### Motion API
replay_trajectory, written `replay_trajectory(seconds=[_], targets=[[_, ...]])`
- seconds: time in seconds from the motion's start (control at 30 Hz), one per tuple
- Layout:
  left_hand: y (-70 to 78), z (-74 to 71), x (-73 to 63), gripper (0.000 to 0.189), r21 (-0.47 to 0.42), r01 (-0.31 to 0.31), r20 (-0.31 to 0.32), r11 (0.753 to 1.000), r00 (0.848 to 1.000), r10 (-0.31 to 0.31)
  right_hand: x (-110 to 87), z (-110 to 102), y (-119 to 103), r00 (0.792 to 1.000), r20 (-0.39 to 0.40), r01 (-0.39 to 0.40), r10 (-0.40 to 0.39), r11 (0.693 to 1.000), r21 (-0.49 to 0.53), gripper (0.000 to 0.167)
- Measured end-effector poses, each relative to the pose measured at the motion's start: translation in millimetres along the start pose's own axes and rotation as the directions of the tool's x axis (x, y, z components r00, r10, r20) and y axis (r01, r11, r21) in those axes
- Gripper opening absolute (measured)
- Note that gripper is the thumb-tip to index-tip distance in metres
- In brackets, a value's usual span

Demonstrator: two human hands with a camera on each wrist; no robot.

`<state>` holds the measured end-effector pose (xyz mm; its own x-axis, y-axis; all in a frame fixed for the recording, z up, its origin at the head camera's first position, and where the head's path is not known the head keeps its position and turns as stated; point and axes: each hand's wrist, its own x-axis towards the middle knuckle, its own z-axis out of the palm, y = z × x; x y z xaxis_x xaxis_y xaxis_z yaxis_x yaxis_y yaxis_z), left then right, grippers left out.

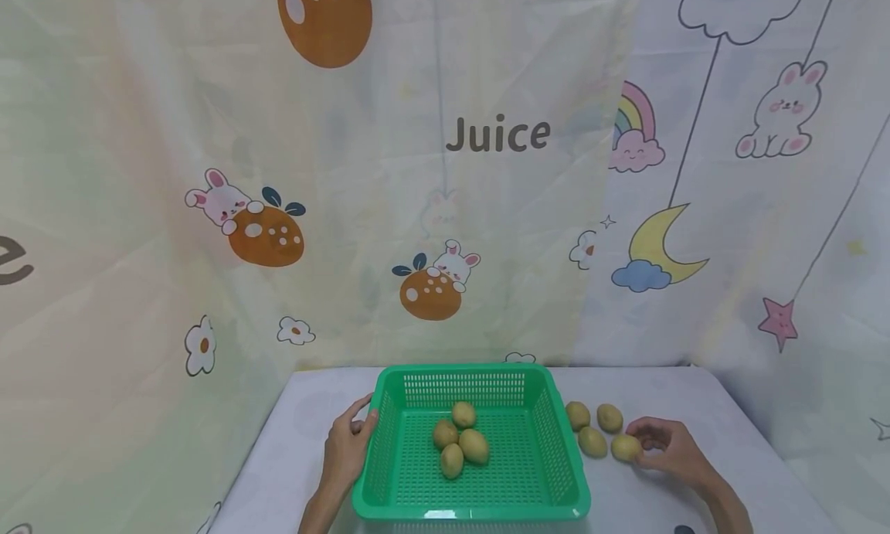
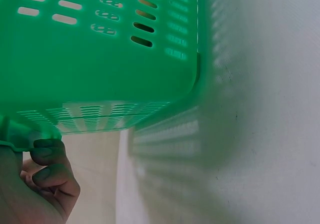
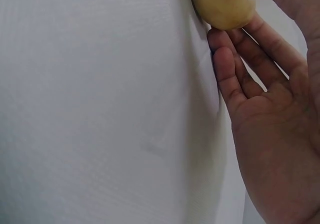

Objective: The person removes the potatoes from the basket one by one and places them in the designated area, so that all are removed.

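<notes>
A green plastic basket (image 1: 473, 513) with slotted walls stands on the white table, and several potatoes (image 1: 474, 447) lie grouped on its floor. My left hand (image 1: 345, 446) grips the basket's left rim; in the left wrist view its curled fingers (image 2: 52, 179) are under the rim's edge. To the right of the basket, my right hand (image 1: 667, 450) pinches a potato (image 1: 626, 447) between thumb and fingers, low at the tabletop. The right wrist view shows this potato (image 3: 222, 8) only in part, cut off by the frame's top edge.
Three more potatoes (image 1: 593, 442) lie on the white table (image 1: 647, 391) between the basket and my right hand. A small dark object (image 1: 684, 529) shows at the bottom edge. Printed cloth (image 1: 514, 232) hangs behind the table and along its sides.
</notes>
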<state>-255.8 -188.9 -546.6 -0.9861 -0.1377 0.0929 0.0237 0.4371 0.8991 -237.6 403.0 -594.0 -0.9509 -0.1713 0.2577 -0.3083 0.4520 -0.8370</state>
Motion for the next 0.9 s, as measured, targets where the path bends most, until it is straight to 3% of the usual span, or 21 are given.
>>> replay_trajectory(seconds=[0.2,0.43,0.9], targets=[[-0.9,-0.3,0.8,0.047,0.002,0.003,0.000,1.000,1.000,-0.003,1.1,-1.7,-3.5,0.999,0.043,0.011,-0.011,1.000,-0.007,0.040],[-1.2,-0.7,0.8,0.048,0.003,0.001,0.001,1.000,1.000,-0.001,2.6,-4.9,-6.7,0.993,0.104,-0.060,0.063,0.998,-0.026,0.044],[-1.4,0.6,1.3,0.048,-0.010,-0.003,0.008,1.000,1.000,0.003,0.6,-4.6,-6.6,0.988,0.102,-0.107,0.112,0.993,-0.053,0.046]])
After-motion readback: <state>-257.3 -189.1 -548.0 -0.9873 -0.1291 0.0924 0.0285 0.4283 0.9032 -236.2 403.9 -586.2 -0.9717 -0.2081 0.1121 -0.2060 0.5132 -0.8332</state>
